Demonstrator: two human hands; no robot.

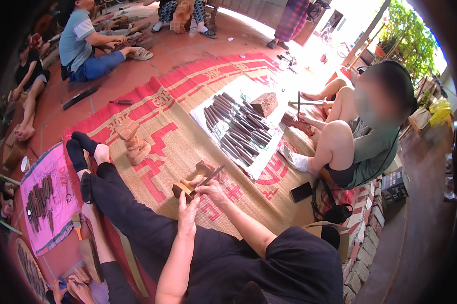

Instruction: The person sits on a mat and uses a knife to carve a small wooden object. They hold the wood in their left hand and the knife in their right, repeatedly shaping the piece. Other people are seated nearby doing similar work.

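Just ahead of my lap, my left hand (188, 213) grips the near end of a small turned or carved wooden piece (182, 189), brown with a round dark-edged end. The far part of that piece rests by the woven mat. My right hand (212, 190) is closed round a slim dark carving tool (216, 173), slanting up and to the right across the wood. Its working tip is hidden by my fingers. Beyond my left hand, a pale carved wooden figure (136, 147) stands on the mat.
Many dark-handled carving tools (238, 124) lie on a white cloth, with a wood block (264, 104) beside them. A person (375, 147) sits at the right, near a phone (301, 192). More tools lie on a pink cloth (61, 202) at left. Other people sit behind.
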